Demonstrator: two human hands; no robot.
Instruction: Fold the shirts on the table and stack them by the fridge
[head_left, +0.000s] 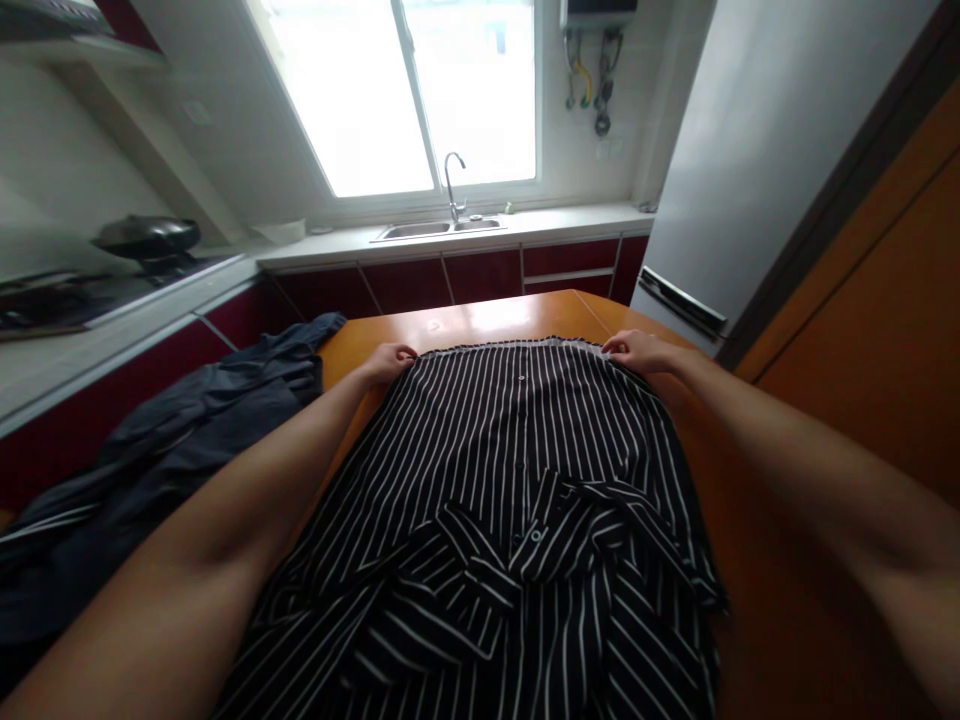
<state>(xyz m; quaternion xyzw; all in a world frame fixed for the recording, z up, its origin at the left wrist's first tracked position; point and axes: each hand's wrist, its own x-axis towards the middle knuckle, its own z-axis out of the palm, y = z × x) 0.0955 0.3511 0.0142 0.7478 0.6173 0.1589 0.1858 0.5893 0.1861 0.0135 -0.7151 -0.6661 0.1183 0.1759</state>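
A black shirt with white stripes (480, 430) lies spread on the wooden table, its buttoned front facing up and its hem at the far end. Both sleeves are folded inward across the body, with the cuffs meeting near the middle. My left hand (390, 362) pinches the far left corner of the hem. At the far right corner, my right hand (636, 352) grips the hem between thumb and fingers. The near part of the shirt runs out of view at the bottom.
Dark blue clothes (202, 430) are heaped along the left side of the wooden table (480, 315). Beyond it stand a counter with a sink (420, 230) and faucet. A wok (146, 238) sits on the stove at left; a fridge (735, 150) stands at right.
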